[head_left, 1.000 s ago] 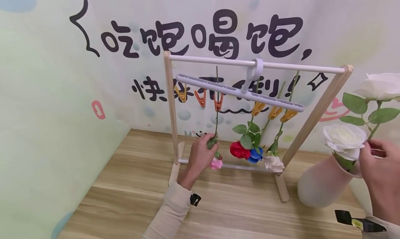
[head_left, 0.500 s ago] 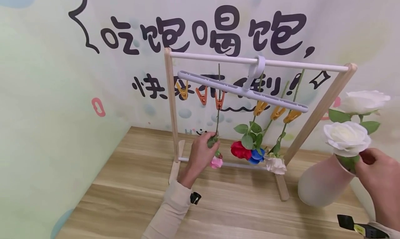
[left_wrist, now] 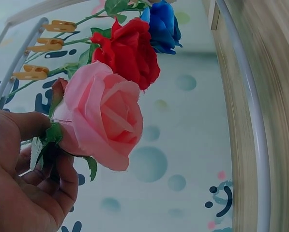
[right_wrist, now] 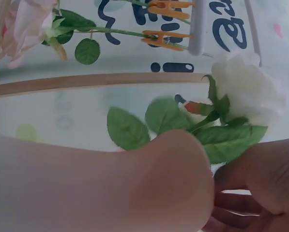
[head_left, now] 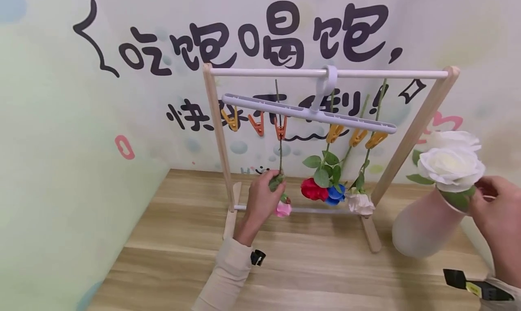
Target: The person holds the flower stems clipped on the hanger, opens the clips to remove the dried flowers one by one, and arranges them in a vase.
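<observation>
**Pink rose hangs head-down beneath its clip, left hand at its neck**

The pink rose (head_left: 283, 209) is low, near the middle of the frame, its bloom down and its long stem running nearly upright to an orange clip (head_left: 280, 129), the tip showing above the hanger (head_left: 252, 104). That line between stem and clip is what counts: the left hand (head_left: 260, 200) comes from lower left, thumb and fingers closed round the leafy stem just above the bloom, well below the clip. It is much the nearer hand.

The right hand (head_left: 498, 216), at the right edge, has its fingers bent beside the white roses (head_left: 452, 166) at the mouth of the vase (head_left: 423, 229). It seems to pinch a stem there, though the rim hides the fingertips and which stem is unclear. The red rose (head_left: 314, 189) hangs just right of the pink one.
</observation>
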The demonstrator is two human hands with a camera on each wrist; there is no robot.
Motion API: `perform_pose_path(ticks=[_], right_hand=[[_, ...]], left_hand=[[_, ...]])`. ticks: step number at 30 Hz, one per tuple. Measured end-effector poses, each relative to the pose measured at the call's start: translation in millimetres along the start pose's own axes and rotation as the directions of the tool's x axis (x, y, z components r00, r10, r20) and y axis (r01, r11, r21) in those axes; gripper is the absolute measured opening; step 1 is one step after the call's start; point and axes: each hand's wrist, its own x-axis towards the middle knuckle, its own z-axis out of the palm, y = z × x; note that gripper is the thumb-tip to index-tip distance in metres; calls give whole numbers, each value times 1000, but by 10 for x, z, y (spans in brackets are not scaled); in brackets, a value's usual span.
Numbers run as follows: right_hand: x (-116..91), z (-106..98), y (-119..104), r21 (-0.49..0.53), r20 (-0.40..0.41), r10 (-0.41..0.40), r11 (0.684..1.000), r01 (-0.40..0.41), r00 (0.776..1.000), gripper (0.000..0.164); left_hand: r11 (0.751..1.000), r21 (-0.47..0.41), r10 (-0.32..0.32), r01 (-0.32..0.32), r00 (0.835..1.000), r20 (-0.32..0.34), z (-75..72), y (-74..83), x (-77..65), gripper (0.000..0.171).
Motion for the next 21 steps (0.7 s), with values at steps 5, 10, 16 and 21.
perform_pose_path(ticks=[5,10,16,21], right_hand=[[-102,-61,-301,34,-325,-18,999,30,946,35],[-193,-16,-862,138,-568,-182,941,310,802,30],[-263,304,-1413,192,-517,-378,823,535,768,29],[-282,678,-1734,239,-320,-511,771,590,798,32]], left_hand=[[1000,-16,-2,2,1000,8,19,4,7,24],[1000,-25,-7,7,1000,6,15,23,-7,25],[1000,-9,6,-6,1000,-1,53,29,-10,25],[1000,11,19,-19,1000,-4,63,24,-18,24]])
